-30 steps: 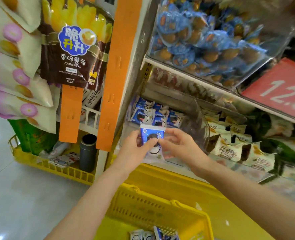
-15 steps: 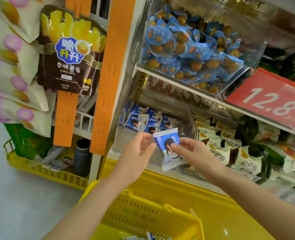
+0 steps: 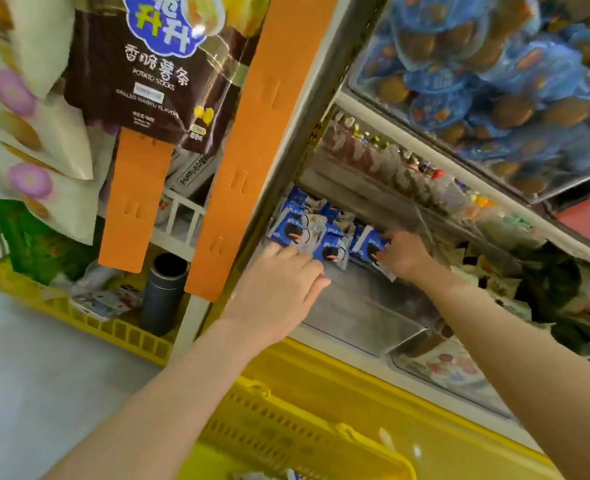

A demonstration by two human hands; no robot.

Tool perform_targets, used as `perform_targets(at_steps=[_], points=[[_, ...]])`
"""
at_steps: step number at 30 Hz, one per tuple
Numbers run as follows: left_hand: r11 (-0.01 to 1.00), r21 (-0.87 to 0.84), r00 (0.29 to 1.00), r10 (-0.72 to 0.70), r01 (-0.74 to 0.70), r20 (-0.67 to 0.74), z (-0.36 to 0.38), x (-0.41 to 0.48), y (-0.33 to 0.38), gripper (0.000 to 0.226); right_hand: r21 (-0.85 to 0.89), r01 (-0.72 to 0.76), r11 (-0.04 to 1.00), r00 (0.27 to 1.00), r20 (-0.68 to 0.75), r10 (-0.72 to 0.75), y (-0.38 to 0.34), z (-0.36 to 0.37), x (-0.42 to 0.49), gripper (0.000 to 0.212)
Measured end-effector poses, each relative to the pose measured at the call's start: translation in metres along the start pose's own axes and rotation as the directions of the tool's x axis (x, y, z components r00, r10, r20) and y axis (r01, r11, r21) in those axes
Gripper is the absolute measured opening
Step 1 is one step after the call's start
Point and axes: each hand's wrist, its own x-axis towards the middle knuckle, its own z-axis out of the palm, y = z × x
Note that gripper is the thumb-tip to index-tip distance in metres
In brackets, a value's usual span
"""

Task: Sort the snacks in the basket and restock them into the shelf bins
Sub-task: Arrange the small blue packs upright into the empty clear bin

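Now both hands are deep inside the clear bin. Half a second ago they held the blue cookie packet in the air in front of the bin. The right hand alone has carried it in. Its fingers are curled round the packet's near end, pressing it down at the right end of the row of matching packets at the back of the bin.

The left hand has let go of that packet. It now lies with its fingers stretched forward, tips resting on the left end of the same row, gripping nothing. Motion blur hides the exact finger positions.

I judge that this packet is nearly placed: it has reached the bin that holds its own kind and only needs to be released. The yellow basket sits below the front of the bin, with a few wrappers just visible inside, so more sorting probably remains.
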Motion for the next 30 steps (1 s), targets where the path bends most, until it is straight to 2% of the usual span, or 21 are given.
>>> perform_targets(at_steps=[5,8,12,14,19,22,26,30], points=[[0.998,-0.05,0.998,0.024,-0.026,-0.05,0.003,-0.001,-0.004,0.036,-0.056,0.036,0.998,0.991,0.131,-0.028,0.004,0.025,0.03,0.045],[0.997,-0.076,0.998,0.024,-0.028,-0.053,0.003,-0.002,-0.004,0.037,-0.07,0.055,0.996,0.993,0.107,-0.047,0.005,0.03,0.038,0.046],[0.997,-0.069,0.998,0.018,-0.022,-0.061,0.005,-0.002,-0.006,0.04,-0.279,0.085,0.956,0.996,0.026,-0.081,0.005,0.034,0.041,0.044],[0.998,-0.07,0.999,-0.001,-0.002,-0.047,0.003,-0.001,-0.003,0.04,-0.299,0.083,0.951,0.995,-0.03,-0.096,0.003,0.035,0.037,0.039],[0.996,-0.089,1.0,-0.002,0.002,-0.004,-0.001,-0.003,-0.001,0.04,-0.184,0.065,0.981,0.995,-0.065,-0.078,-0.006,0.032,0.023,0.036],[0.995,-0.096,1.0,-0.014,0.015,0.01,-0.002,-0.005,0.001,0.036,0.028,0.08,0.996,0.993,-0.092,-0.077,-0.015,0.02,0.002,0.036],[0.997,-0.069,1.0,-0.03,0.031,0.006,-0.003,-0.004,0.003,0.031,0.318,0.189,0.929,0.975,-0.177,-0.138,-0.015,0.007,-0.06,0.035],[0.996,-0.049,0.994,-0.072,0.076,0.077,-0.008,-0.004,0.009,0.032,0.205,0.334,0.92,0.941,-0.127,-0.313,0.006,0.01,-0.131,0.041]])
